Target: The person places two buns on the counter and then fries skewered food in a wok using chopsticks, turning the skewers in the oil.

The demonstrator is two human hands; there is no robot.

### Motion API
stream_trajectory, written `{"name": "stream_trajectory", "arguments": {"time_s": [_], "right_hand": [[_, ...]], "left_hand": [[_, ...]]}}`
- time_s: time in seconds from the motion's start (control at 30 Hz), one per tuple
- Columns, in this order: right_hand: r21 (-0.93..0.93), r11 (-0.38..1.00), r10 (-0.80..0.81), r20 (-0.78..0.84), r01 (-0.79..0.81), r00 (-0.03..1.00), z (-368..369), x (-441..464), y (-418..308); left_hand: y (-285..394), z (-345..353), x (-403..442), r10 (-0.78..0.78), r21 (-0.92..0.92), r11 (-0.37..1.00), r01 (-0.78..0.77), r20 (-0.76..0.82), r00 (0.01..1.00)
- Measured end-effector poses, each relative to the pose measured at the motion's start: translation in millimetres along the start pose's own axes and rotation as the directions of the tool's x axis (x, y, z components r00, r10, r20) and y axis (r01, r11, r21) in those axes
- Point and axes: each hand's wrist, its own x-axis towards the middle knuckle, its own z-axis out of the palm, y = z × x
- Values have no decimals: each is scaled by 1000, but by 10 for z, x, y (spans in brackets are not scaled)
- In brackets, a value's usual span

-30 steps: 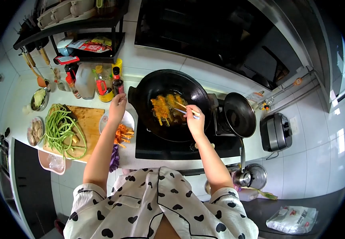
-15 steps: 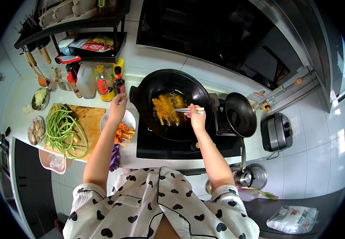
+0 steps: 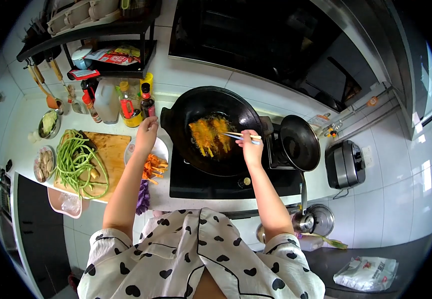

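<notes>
right hand (image 3: 250,146) pinches chopsticks (image 3: 233,134) far back, likely for distance from the wok (image 3: 238,113); left hand (image 3: 148,129) half open, seemingly empty

White counter (image 3: 160,200), left through centre of frame: bore wooden cutting board (image 3: 117,144) at left, black stove (image 3: 206,189) at centre.

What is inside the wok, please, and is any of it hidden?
In the wok, orange-brown fried food sits in oil, with the chopsticks reaching its right side. The bottom beneath the food is covered.
</notes>
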Motion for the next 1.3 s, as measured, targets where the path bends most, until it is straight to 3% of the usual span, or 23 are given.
{"name": "stream_trajectory", "arguments": {"time_s": [0.2,0.33,0.47,0.63,0.73,0.87,0.9,1.0,1.17,1.3], "right_hand": [[-307,928,-215,20,211,976,104,-129,-41],[-182,952,-230,104,246,968,163,-189,-121],[-256,953,-127,156,164,980,157,-158,37],[-324,934,-141,51,150,989,72,-106,66],[-414,861,-314,27,296,949,136,-105,-14],[-222,962,-143,83,158,986,302,-245,-204],[-167,970,-166,89,179,982,337,-241,-168],[-208,958,-170,142,197,975,375,-237,-83],[-441,829,-293,182,344,939,368,-226,40],[-410,859,-299,84,307,950,346,-160,103]], "left_hand": [[-33,39,8,17,9,1000,-17,-2,1000],[-66,31,31,24,20,1000,-24,-3,1000],[12,37,-17,-25,38,999,25,16,1000],[1,13,-51,-20,-18,1000,20,-10,1000],[44,15,-62,10,12,1000,-10,-26,1000],[105,36,-73,-21,6,1000,21,1,1000],[115,35,-75,-28,-3,1000,28,8,1000],[145,34,-88,-34,-10,999,35,17,999],[156,16,-99,-19,-23,1000,19,3,1000],[119,-14,-90,-26,-24,999,26,-3,1000]]}}
